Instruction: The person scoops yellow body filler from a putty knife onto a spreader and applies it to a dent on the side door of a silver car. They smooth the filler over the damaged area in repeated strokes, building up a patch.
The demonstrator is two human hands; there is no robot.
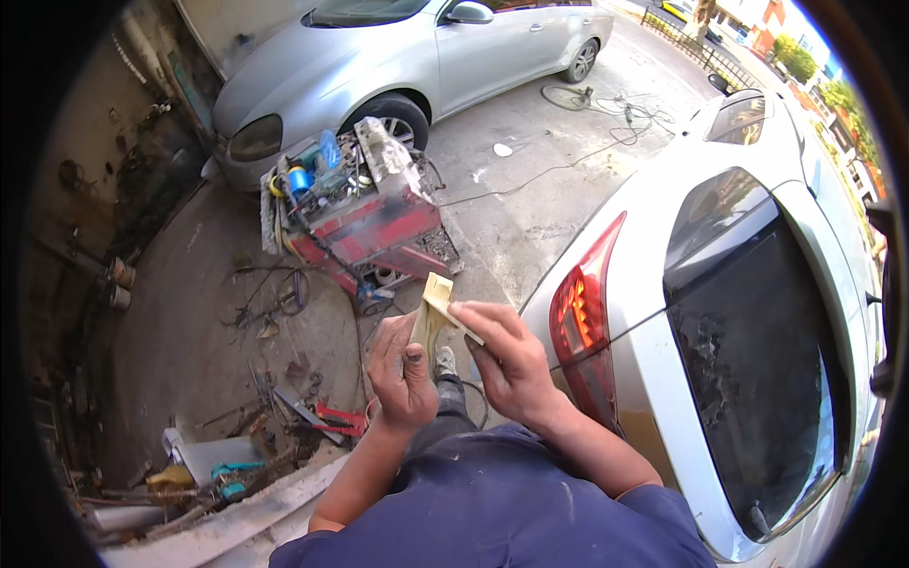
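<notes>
In front of my body, both hands are raised and close together around pale yellow flat pieces [437,289] that meet at an angle. Whether this is one folded sheet or two separate pieces, I cannot tell. My left hand [402,377] holds the left part against its fingers, with the dark-smudged thumb upright. My right hand [513,360] pinches the right part, fingers on top and thumb underneath. Greyish dust covers the fingers. To the right of my right hand is the red tail light [582,327] of a white car [644,331].
A red tool cart [379,227] heaped with tools stands ahead, beside a silver car [379,57]. Cables [606,142] and a thin hose cross the concrete floor. Scrap parts and a red tool [341,419] lie at lower left, near a pale bumper-like panel [237,516].
</notes>
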